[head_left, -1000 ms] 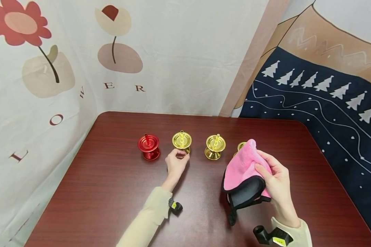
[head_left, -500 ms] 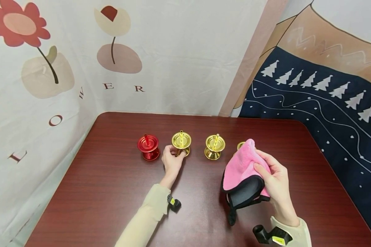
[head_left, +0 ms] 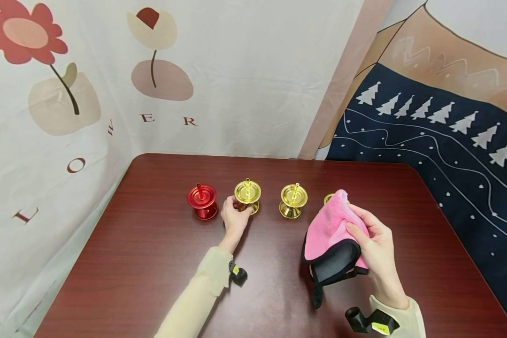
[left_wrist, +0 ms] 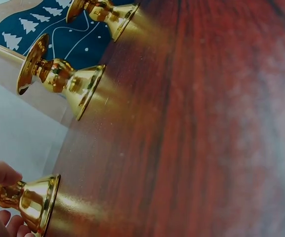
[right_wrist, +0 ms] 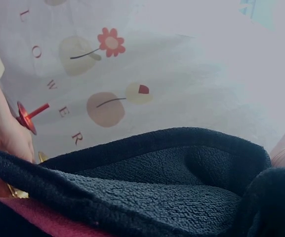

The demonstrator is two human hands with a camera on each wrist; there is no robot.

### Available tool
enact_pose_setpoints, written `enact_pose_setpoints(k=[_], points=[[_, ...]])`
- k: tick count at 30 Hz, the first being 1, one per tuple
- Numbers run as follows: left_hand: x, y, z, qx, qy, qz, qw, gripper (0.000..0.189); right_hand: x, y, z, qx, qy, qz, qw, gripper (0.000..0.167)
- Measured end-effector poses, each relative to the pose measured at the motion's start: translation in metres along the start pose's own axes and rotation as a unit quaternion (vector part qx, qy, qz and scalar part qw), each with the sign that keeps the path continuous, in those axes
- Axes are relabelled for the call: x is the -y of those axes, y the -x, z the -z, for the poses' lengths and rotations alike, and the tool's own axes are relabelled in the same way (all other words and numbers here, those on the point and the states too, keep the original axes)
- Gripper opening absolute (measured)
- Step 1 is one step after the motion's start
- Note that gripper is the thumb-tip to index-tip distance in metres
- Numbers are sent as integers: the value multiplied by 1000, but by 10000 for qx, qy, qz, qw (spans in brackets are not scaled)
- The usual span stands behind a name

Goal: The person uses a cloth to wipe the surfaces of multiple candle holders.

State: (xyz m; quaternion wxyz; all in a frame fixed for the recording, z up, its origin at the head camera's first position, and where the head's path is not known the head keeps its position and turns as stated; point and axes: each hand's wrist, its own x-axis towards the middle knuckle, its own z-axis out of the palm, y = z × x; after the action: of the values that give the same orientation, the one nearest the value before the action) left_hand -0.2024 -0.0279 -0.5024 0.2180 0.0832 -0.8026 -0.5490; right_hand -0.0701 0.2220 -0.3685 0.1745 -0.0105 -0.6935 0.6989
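My left hand (head_left: 234, 219) grips a gold candle holder (head_left: 248, 192) low around its stem. In the left wrist view the thumb lies over the narrow neck of this candle holder (left_wrist: 37, 200), and the fingers curl beneath, beside its flared base. It stands upright on the table. In my right hand (head_left: 379, 251) is a folded cleaning cloth (head_left: 331, 230), pink on one side and dark grey on the other, with black edging. The thumb pinches it from the front, and a corner hangs down. Up close in the right wrist view, the cloth's grey side (right_wrist: 157, 190) fills the lower part.
A red candle holder (head_left: 202, 201) stands left of the gripped one. To the right is another gold candle holder (head_left: 294, 199), and a further gold one (head_left: 328, 198) is mostly hidden behind the cloth. The dark red wooden table (head_left: 152, 253) ends at printed curtains (head_left: 253, 84).
My left hand has shifted slightly left and forward, its fingers spreading and then closing around the gold candle holder's stem. My right hand and the cloth have stayed nearly still.
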Motion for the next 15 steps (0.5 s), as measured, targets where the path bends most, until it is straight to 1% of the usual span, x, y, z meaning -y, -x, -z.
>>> enact_pose_setpoints(k=[5, 9, 15], points=[[3, -3, 0, 187, -218, -1, 9996, 37, 0, 0, -1, -5, 5, -34, 10000, 30], [4, -4, 1, 330, -402, -8, 9986, 34, 0, 0, -1, 20, -27, -50, 10000, 31], [6, -7, 1, 408, -433, -44, 9982, 29, 0, 0, -1, 37, -62, -50, 10000, 31]])
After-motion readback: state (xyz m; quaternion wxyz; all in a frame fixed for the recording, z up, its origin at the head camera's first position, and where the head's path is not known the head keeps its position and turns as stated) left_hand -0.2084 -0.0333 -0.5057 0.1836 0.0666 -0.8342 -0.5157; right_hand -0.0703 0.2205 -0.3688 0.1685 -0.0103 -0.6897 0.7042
